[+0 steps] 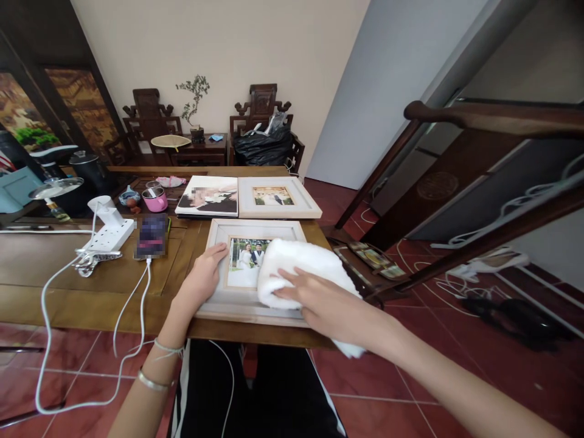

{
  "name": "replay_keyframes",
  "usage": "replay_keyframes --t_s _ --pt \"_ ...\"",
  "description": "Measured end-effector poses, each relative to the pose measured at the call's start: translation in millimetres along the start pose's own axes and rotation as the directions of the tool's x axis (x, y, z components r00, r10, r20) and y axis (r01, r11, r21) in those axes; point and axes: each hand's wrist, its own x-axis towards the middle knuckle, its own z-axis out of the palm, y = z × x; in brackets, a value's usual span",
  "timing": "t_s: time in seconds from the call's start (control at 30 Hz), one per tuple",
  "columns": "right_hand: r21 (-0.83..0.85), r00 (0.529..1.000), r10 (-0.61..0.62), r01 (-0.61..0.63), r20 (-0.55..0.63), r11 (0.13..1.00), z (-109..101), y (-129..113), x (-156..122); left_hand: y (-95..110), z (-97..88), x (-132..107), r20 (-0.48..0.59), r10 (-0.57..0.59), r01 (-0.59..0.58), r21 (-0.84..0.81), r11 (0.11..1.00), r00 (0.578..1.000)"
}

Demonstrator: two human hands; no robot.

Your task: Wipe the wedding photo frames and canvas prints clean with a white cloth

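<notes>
wooden table (27, 271) bears the picture frame (245, 277) beneath both hands (201, 277) (323, 301).

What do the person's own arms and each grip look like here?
The left grip and right grip are ungloved, and no sleeves show. The left forearm wears a thin, pale cord bracelet with loose ends and a silver-coloured bangle; the right forearm shows no jewellery.
</notes>
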Motion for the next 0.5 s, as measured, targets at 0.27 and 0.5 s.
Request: replay_keyframes --t_s 0.27,0.5 --pt "-0.272 0.954 0.110 -0.188 -0.277 0.944 15.4 63.0 86.8 -0.1 -2.2 0.0 0.011 0.000 0.000 0.013 1.000 1.000" --pt "-0.212 0.996 0.020 -0.039 -0.090 0.977 15.2 27.1 47.8 0.9 1.0 -1.7 0.016 -0.042 0.042 0.011 0.999 0.999"
